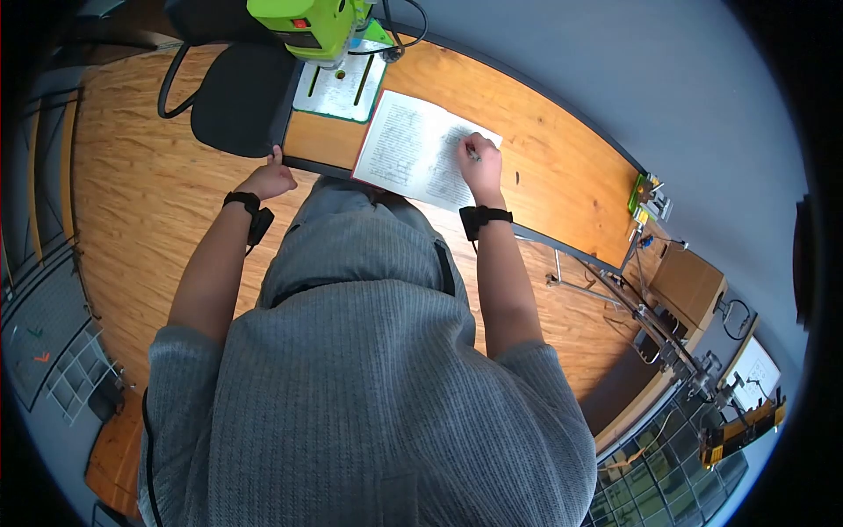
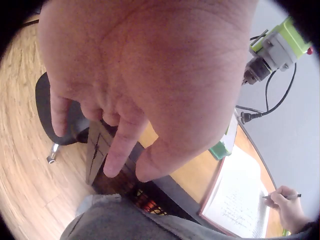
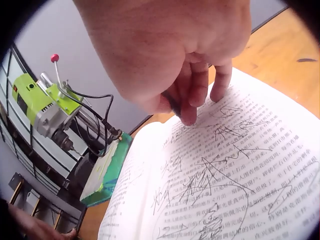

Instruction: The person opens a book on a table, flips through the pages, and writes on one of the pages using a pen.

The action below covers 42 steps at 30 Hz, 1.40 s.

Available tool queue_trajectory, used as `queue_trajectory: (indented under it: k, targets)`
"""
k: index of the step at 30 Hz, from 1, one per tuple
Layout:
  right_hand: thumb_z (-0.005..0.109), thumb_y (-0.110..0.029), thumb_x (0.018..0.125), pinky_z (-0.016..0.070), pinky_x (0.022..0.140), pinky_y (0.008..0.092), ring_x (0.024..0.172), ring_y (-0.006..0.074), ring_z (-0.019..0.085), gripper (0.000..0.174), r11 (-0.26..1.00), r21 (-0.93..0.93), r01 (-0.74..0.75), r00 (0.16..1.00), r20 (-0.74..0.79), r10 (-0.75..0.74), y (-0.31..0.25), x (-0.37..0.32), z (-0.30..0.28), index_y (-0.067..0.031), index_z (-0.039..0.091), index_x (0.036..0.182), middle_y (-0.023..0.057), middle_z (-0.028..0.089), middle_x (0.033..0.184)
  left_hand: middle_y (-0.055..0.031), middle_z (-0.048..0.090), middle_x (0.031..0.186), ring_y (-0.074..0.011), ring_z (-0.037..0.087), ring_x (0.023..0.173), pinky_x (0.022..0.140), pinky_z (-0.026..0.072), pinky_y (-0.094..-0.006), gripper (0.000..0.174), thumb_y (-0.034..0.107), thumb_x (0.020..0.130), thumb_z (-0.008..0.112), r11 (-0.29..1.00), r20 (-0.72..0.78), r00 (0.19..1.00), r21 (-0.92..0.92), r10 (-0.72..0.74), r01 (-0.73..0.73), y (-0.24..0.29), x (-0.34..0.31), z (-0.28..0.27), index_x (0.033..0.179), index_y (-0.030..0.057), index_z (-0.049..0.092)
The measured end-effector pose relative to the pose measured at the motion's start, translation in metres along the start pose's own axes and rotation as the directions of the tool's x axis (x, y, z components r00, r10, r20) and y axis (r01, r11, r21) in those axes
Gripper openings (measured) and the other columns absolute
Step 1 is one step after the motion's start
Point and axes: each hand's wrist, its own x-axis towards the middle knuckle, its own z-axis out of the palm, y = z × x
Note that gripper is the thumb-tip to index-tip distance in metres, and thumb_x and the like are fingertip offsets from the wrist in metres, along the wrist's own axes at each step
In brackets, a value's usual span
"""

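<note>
An open book (image 1: pixel 408 145) with printed pages and a red cover edge lies on the wooden table. My right hand (image 1: pixel 481 165) rests over its right-hand page, pinching a dark pen (image 3: pixel 171 103) between thumb and fingers. Loose handwritten strokes (image 3: pixel 200 185) run across the print in the right wrist view. At the table's near left edge hovers my left hand (image 1: pixel 270 178), holding nothing. Its index finger (image 2: pixel 122 150) and thumb point down beside the dark table edge, and some other fingers are bent, in the left wrist view.
A green drill press (image 1: pixel 307 26) stands on a slotted metal base (image 1: pixel 341 88) just left of the book, its cable (image 3: pixel 107 115) looping beside it. A black chair (image 1: pixel 241 101) is left of the table. Small green-and-metal hardware (image 1: pixel 648 198) sits at the table's far right end.
</note>
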Motion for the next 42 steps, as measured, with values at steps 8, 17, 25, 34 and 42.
queue_trajectory:
  k: [8,17,25,34,42]
  targets:
    - [0.072,-0.009,0.085,0.0561,0.071,0.0443,0.078,0.0376,0.069,0.006,0.999,0.019,0.033,0.999,0.037,-0.033,0.0,-0.002,-0.004,-0.0034,0.069,0.084,0.0195,0.07,0.08,-0.0377,0.015,0.165,-0.0326,-0.003,0.162,0.125,0.0255,-0.0415,0.029,0.028,0.094,0.063,1.0,-0.015,1.0,0.022,0.014,-0.014,0.004,-0.005,-0.001,0.101,0.0043,0.078]
    - [0.069,-0.008,0.098,0.0556,0.08,0.0375,0.086,0.0269,0.069,0.013,0.999,0.026,-0.031,0.957,-0.288,0.038,-0.011,-0.005,-0.018,0.0014,0.07,0.106,0.0162,0.072,0.1,-0.037,0.01,0.166,-0.034,0.001,0.162,0.124,0.0266,-0.0412,0.03,0.028,0.093,0.064,1.0,-0.011,1.0,0.012,0.02,-0.02,-0.004,0.006,-0.002,0.105,0.0039,0.078]
    - [0.073,-0.011,0.093,0.0561,0.081,0.0358,0.086,0.0248,0.071,0.016,0.965,0.211,-0.158,0.959,-0.2,0.201,0.008,-0.05,-0.017,0.0011,0.071,0.103,0.0157,0.073,0.094,-0.0317,0.0,0.17,-0.0292,0.002,0.163,0.121,0.0314,-0.0396,0.033,0.029,0.092,0.065,0.999,-0.003,1.0,-0.039,-0.028,0.028,0.007,-0.009,-0.002,0.109,0.0029,0.077]
    - [0.073,-0.01,0.089,0.0571,0.076,0.0388,0.079,0.03,0.072,0.011,0.968,0.213,-0.135,0.987,-0.058,0.15,-0.007,-0.052,-0.01,0.0003,0.07,0.093,0.0158,0.073,0.083,-0.0273,-0.005,0.172,-0.0359,0.01,0.162,0.121,0.0326,-0.04,0.035,0.031,0.093,0.064,1.0,-0.007,1.0,-0.015,-0.025,0.025,-0.008,0.006,0.003,0.115,0.0067,0.077]
    - [0.076,-0.008,0.084,0.0567,0.073,0.0385,0.076,0.0295,0.07,0.012,0.977,0.201,-0.065,0.998,0.006,0.065,-0.011,-0.04,-0.001,-0.0006,0.068,0.088,0.0149,0.071,0.079,-0.0262,-0.004,0.173,-0.0354,0.012,0.162,0.12,0.0347,-0.0396,0.036,0.033,0.093,0.065,0.996,-0.004,0.999,0.076,-0.04,0.04,0.002,-0.001,0.0,0.115,0.0066,0.076]
